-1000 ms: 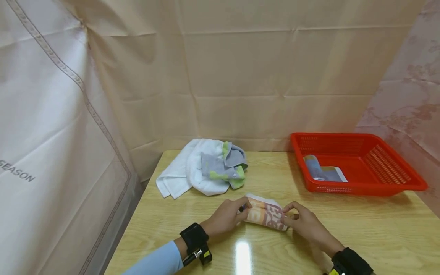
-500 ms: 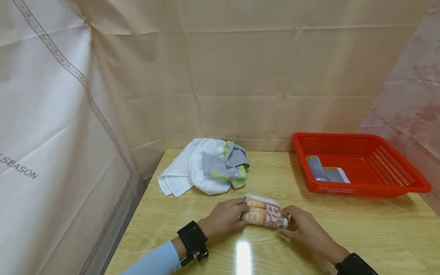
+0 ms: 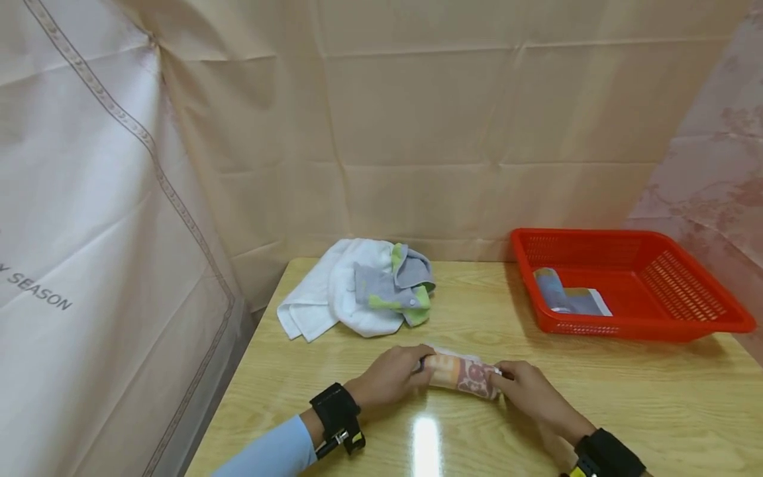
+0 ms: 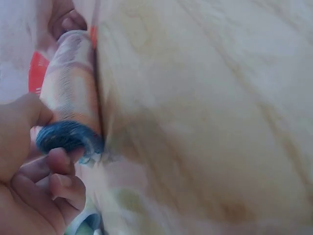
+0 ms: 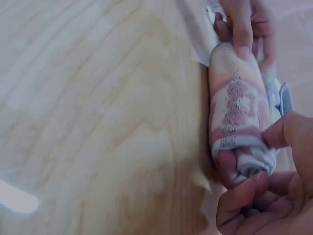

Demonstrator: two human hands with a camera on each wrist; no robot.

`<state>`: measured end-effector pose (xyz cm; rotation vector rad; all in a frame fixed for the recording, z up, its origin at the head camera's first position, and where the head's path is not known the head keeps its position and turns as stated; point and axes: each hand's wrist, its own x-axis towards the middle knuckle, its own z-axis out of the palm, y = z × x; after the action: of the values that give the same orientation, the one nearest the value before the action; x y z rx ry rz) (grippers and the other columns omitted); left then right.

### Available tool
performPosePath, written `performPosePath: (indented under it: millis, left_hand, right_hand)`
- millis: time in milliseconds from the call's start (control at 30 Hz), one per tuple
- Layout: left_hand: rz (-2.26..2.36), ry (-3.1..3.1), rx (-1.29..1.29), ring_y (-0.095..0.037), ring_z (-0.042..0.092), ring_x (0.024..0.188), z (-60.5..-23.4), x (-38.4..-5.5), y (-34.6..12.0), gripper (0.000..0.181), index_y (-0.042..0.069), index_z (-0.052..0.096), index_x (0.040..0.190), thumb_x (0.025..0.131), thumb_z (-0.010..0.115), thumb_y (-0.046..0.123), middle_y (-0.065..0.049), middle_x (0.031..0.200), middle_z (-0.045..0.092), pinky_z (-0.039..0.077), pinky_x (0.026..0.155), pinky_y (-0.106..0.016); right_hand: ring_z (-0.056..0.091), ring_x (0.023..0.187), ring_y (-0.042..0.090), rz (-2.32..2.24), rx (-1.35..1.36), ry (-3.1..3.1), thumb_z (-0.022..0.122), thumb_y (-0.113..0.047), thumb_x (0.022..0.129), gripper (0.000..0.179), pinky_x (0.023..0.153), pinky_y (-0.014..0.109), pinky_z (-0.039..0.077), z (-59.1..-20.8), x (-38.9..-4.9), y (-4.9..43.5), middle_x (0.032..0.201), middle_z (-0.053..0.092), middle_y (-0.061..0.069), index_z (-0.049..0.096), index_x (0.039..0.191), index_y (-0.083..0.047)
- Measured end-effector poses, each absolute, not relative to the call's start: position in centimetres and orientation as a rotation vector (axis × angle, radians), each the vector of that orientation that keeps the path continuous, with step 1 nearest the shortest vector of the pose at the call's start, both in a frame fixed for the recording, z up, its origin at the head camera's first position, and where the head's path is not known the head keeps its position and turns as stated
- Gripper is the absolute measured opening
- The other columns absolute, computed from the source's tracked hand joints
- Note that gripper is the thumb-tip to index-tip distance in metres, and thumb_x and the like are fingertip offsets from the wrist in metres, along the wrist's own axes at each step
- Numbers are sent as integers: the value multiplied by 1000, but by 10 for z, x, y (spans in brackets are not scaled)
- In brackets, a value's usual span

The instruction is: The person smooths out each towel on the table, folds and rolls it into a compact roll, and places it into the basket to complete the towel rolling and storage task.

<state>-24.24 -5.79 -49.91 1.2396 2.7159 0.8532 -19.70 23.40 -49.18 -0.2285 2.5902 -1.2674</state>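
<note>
A small towel (image 3: 461, 375), patterned in orange, white and maroon, lies rolled up on the wooden table. At its left end my left hand (image 3: 390, 374) grips the roll between thumb and fingers. My right hand (image 3: 530, 394) pinches the opposite end. In the left wrist view, the thumb of the left hand (image 4: 34, 176) lies at the roll's blue-edged end, with fingertips in the opening. The right wrist view has the pale-hemmed end of the towel (image 5: 237, 103), where fingers of the right hand (image 5: 279, 181) are tucked into the coiled layers.
Behind the left hand lies a crumpled white towel (image 3: 310, 308) with a grey and green cloth (image 3: 381, 288) on top. A red plastic basket (image 3: 644, 328) stands at the back right, holding a grey-blue rolled cloth (image 3: 551, 289). Fabric sheets (image 3: 417, 132) hang around the table.
The patterned towel has gone from a broader, flatter bundle to a narrower roll. My right fingers have shifted up along its right end, and both hands keep hold of the ends.
</note>
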Motion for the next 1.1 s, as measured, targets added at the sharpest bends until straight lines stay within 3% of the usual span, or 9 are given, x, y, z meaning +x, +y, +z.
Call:
performPosePath:
  millis: [167, 233, 333, 433, 567, 667, 833, 1000, 1100]
  left_hand:
    - [962, 2683, 1238, -1, 46, 61, -502, -247, -54, 23, 17, 56, 130, 108, 53, 20, 10, 70, 50, 38, 57, -18]
    - [975, 2708, 1212, 1, 49, 65, -503, -248, -52, 19, 18, 62, 124, 107, 55, 19, 12, 74, 55, 41, 60, -16]
    - [920, 2806, 1152, 0, 53, 73, -503, -248, -51, 18, 17, 69, 118, 103, 60, 22, 10, 87, 64, 43, 63, -16]
    - [775, 2935, 1143, -1, 55, 78, -504, -246, -50, 20, 19, 74, 117, 104, 60, 26, 5, 102, 65, 43, 60, -15]
    - [495, 3046, 1272, -2, 56, 76, -504, -242, -48, 26, 20, 73, 122, 109, 52, 30, 2, 112, 60, 42, 55, -14]
    - [326, 3041, 1384, -4, 60, 81, -502, -239, -48, 36, 18, 70, 127, 106, 56, 44, 2, 118, 60, 46, 56, -16]
    - [278, 2947, 1427, -8, 64, 91, -500, -239, -51, 52, 11, 64, 137, 103, 59, 50, -1, 123, 61, 53, 66, -21]
    - [298, 2830, 1348, -9, 62, 89, -500, -240, -52, 54, 4, 57, 142, 112, 38, 44, -5, 122, 59, 53, 69, -23]
    - [225, 2816, 1313, -11, 61, 86, -498, -238, -50, 59, 1, 54, 141, 112, 31, 47, -9, 121, 56, 52, 63, -24]
  right_hand:
    - [46, 60, 11, -1157, -277, 2794, 67, -18, 100, 18, 54, 25, 35, -488, -199, 225, 69, 53, -2, 60, 114, -8]
    - [47, 60, 9, -999, -405, 2980, 71, -14, 98, 18, 54, 25, 38, -489, -198, 223, 72, 55, -2, 62, 113, -11]
    - [55, 74, 10, -709, -592, 3210, 78, -19, 93, 14, 63, 31, 50, -489, -196, 221, 87, 60, -2, 71, 104, -12]
    - [60, 89, 16, -544, -717, 3279, 86, -29, 85, 29, 75, 37, 56, -490, -195, 221, 102, 63, 3, 74, 102, -9]
    - [62, 95, 21, -500, -754, 3236, 91, -31, 79, 41, 80, 40, 57, -492, -196, 221, 105, 65, 6, 73, 105, -5]
    - [63, 91, 20, -556, -739, 3203, 89, -23, 79, 34, 78, 40, 57, -492, -198, 222, 100, 68, 5, 72, 102, -4]
    - [55, 71, 8, -772, -679, 3071, 83, -18, 84, 21, 62, 28, 49, -487, -206, 225, 83, 65, -5, 74, 97, -6]
    - [50, 67, 7, -887, -541, 2890, 74, -20, 93, 23, 58, 24, 40, -483, -211, 226, 79, 60, -7, 75, 108, -2]
    - [50, 66, 8, -888, -526, 2860, 69, -20, 97, 17, 59, 25, 40, -482, -211, 223, 76, 59, -7, 74, 102, -4]
